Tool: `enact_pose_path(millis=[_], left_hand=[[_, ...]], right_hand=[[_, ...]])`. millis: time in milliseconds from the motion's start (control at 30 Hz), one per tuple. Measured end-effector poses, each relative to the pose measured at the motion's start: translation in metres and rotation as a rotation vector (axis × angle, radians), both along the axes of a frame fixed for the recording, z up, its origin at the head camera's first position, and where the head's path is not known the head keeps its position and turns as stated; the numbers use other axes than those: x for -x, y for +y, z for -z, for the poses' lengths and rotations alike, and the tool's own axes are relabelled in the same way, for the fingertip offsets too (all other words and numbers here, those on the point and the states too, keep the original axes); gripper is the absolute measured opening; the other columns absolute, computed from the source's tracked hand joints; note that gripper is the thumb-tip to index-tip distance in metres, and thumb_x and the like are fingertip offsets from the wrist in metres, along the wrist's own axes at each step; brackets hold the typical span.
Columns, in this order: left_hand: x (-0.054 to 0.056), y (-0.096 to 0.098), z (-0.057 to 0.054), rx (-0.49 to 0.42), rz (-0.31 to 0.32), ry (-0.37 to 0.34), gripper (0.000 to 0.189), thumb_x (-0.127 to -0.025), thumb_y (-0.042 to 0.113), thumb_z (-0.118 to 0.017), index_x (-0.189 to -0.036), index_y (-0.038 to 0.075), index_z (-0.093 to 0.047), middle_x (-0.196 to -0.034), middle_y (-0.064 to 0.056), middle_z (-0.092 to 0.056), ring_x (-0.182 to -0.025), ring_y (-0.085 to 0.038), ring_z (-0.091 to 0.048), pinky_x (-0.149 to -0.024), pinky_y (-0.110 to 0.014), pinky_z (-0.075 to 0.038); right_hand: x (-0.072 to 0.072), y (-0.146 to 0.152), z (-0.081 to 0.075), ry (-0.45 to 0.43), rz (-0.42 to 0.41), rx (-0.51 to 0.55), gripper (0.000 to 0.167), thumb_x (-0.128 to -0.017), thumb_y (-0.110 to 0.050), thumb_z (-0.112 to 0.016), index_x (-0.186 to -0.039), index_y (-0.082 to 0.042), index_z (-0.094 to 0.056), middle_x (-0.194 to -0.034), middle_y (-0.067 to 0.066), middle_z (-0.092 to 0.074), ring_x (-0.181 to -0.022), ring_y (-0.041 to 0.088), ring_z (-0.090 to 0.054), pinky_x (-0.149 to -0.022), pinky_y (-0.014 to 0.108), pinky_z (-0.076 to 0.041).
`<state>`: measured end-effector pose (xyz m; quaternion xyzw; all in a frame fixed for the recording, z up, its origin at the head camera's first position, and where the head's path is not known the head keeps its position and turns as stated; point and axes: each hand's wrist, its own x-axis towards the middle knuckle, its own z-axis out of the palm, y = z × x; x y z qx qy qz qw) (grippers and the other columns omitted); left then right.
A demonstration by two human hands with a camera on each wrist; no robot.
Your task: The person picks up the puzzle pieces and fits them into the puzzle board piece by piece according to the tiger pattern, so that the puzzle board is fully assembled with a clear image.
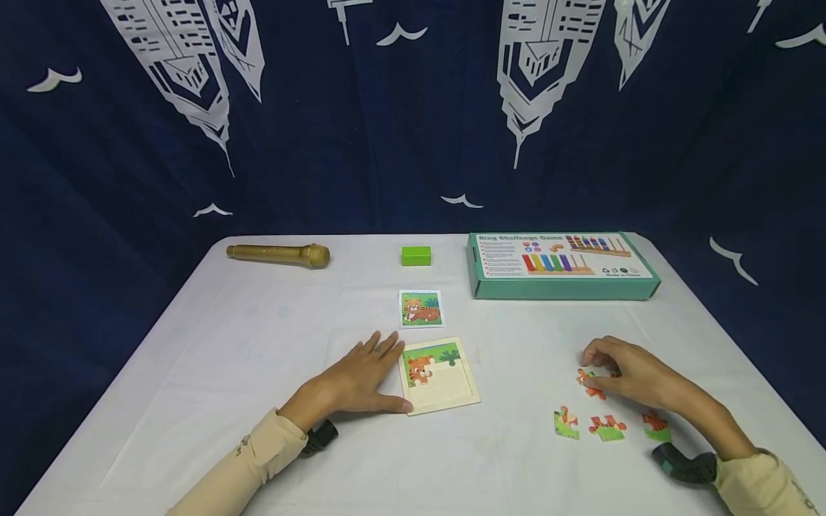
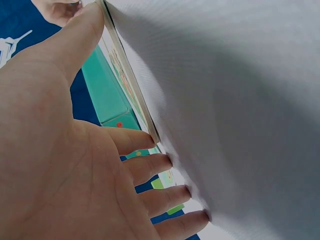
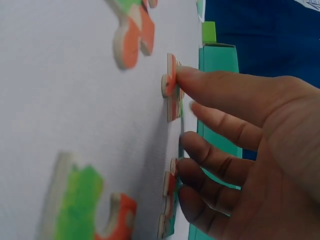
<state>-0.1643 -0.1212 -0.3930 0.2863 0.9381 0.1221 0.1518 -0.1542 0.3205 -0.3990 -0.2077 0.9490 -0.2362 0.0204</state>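
Observation:
A light wooden puzzle board [image 1: 445,390] lies near the table's middle, with a tiger's head and green leaves filling its upper left part. My left hand [image 1: 364,376] rests flat at its left side, thumb and forefinger touching the edge; in the left wrist view the fingers [image 2: 145,167] are straight. My right hand [image 1: 635,373] is over loose puzzle pieces at the right. Its thumb touches an orange piece [image 3: 171,87], while the bent fingers hang apart from it. Nearer the front lie a green-and-orange piece [image 1: 566,424], a striped piece [image 1: 606,428] and another tiger piece [image 1: 657,428].
A tiger picture card [image 1: 421,309] lies just beyond the board. Farther back are a green block [image 1: 416,256], a gold microphone [image 1: 277,254] and a teal game box [image 1: 564,288]. A dark blue patterned curtain [image 1: 361,129] hangs behind the white table [image 1: 258,358].

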Motion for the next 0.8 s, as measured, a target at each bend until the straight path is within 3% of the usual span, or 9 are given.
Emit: enact_pose_path(millis=[133, 500, 800], left_hand=[[0.0001, -0.0001, 0.0011, 0.002, -0.005, -0.001, 0.104, -0.079, 0.069, -0.060, -0.153, 0.007, -0.022, -0.160, -0.011, -0.014, -0.146, -0.036, -0.007, -0.115, -0.054, -0.016], [0.0003, -0.0005, 0.0023, -0.003, -0.002, 0.005, 0.104, -0.079, 0.069, -0.061, -0.152, 0.006, -0.023, -0.160, -0.011, -0.015, -0.146, -0.037, -0.008, -0.115, -0.054, -0.016], [-0.0005, -0.0005, 0.0012, -0.003, 0.001, 0.003, 0.104, -0.079, 0.069, -0.060, -0.152, 0.006, -0.023, -0.160, -0.011, -0.015, -0.146, -0.037, -0.008, -0.115, -0.055, -0.016]], right_hand=[[0.0000, 0.0000, -0.0004, -0.006, -0.004, 0.000, 0.030, -0.076, -0.016, -0.080, -0.101, -0.015, -0.064, -0.092, -0.006, -0.055, -0.079, 0.003, -0.047, -0.066, 0.022, -0.044], [-0.0011, -0.0028, -0.0006, -0.017, -0.011, -0.006, 0.025, -0.080, -0.015, -0.077, -0.100, -0.012, -0.063, -0.093, -0.006, -0.055, -0.077, 0.003, -0.046, -0.064, 0.022, -0.042], [-0.0020, -0.0005, 0.0009, 0.003, -0.050, 0.071, 0.025, -0.082, -0.015, -0.076, -0.099, -0.010, -0.059, -0.091, -0.006, -0.053, -0.073, 0.002, -0.044, -0.061, 0.020, -0.039]])
